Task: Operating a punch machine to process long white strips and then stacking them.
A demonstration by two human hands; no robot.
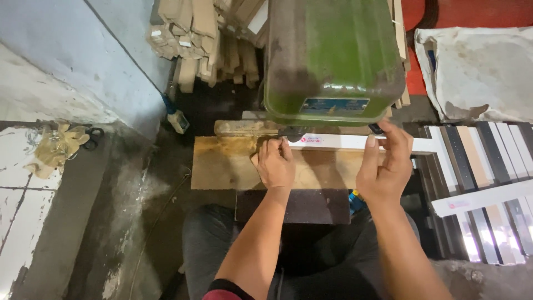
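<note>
On the wooden worktop (233,166) under the green machine (333,55), a white strip (344,141) pinned flat by the left hand (275,166), fingers curled, and pinched by the right hand (386,166), steadied beneath the head; similar strips (488,161) stacked alongside.

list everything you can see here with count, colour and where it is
white strip: one, white, lying across the wooden plate under the machine
green machine: one, green, top centre
wooden plate: one, yellow-brown, below the machine
dark board: one, dark brown, in front of the plate
wood offcuts: a stack, pale tan, top left behind the machine
flat strips: a row, white, black and tan, at right
sack: one, dirty white, top right
gloves: a crumpled pile, yellowish, on the floor at left
left hand: fingers curled on the white strip's near edge
right hand: fingers on the white strip, by the machine's edge
</note>
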